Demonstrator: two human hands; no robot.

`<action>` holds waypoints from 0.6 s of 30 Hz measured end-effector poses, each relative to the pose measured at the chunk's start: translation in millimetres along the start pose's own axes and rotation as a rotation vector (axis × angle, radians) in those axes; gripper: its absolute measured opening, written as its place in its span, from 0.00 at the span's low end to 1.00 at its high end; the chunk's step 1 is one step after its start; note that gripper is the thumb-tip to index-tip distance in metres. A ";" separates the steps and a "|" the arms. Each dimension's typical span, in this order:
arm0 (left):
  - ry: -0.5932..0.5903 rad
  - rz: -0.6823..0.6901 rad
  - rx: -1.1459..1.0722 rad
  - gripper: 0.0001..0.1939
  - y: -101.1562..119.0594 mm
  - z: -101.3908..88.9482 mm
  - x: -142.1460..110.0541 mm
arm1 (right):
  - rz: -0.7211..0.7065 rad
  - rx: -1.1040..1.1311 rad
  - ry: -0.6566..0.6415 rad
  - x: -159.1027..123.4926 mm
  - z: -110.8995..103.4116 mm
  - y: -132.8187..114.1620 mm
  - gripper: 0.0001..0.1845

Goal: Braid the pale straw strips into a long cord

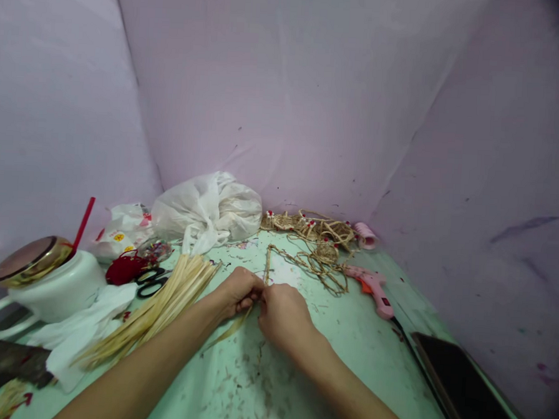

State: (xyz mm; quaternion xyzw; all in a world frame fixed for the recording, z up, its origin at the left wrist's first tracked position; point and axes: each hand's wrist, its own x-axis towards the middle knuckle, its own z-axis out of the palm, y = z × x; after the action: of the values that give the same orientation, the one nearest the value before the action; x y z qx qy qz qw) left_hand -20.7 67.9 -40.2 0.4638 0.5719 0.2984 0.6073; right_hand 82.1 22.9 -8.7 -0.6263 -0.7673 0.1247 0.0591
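Note:
My left hand (240,292) and my right hand (284,313) meet over the middle of the table, fingers pinched together on a thin cord of twisted straw (268,265). From my fingertips the cord runs up, bends, and trails right to a loose tangle of the same cord (321,268). A flat loose end of straw (232,329) hangs below my left hand. Left of that hand lies a bundle of pale dry straw strips (176,298). My fingers hide the exact spot where they grip.
At the back stand a tied white plastic bag (209,209) and woven straw pieces with red beads (307,223). A pink glue gun (373,289) and a dark phone-like slab (467,388) lie right. Black-handled scissors (152,284), red yarn (125,268) and a white mug (62,292) are left.

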 end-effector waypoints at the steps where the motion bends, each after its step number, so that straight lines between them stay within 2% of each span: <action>1: -0.003 0.007 0.006 0.07 -0.6 0.1 0.4 | -0.006 0.002 -0.001 1.3 0.3 2.9 0.12; 5: -0.002 0.015 0.027 0.09 0.4 2.0 0.7 | 0.014 0.083 0.005 15.4 -3.0 26.9 0.10; 8: -0.006 0.015 0.039 0.10 1.8 1.9 -0.8 | 0.069 0.182 0.061 23.7 -15.0 40.3 0.13; 10: -0.001 0.015 0.064 0.10 1.0 1.0 -1.0 | 0.066 0.138 0.032 18.5 -29.5 36.5 0.12; 12: 0.002 0.011 0.088 0.10 -0.8 0.0 -0.1 | 0.010 -0.032 -0.021 1.5 -45.7 23.5 0.11; 14: 0.001 0.004 0.108 0.09 -2.2 -0.8 1.2 | -0.117 -0.150 -0.033 -24.6 -55.3 10.5 0.16; 15: -0.002 0.003 0.117 0.09 -2.5 -1.1 1.7 | -0.220 -0.141 -0.040 -39.3 -54.8 7.5 0.18; 16: -0.004 0.000 0.128 0.09 -2.5 -1.2 1.9 | -0.375 -0.103 -0.045 -54.4 -49.7 7.8 0.20; 18: -0.004 -0.003 0.159 0.09 -2.2 -0.8 1.5 | -0.665 0.013 -0.082 -84.2 -25.3 18.3 0.20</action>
State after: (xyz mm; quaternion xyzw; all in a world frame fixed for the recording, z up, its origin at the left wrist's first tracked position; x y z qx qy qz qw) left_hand -21.6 68.5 -42.7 0.5102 0.5934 0.2502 0.5701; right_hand 123.3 -52.9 16.3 -0.3359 -0.9305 0.1286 0.0697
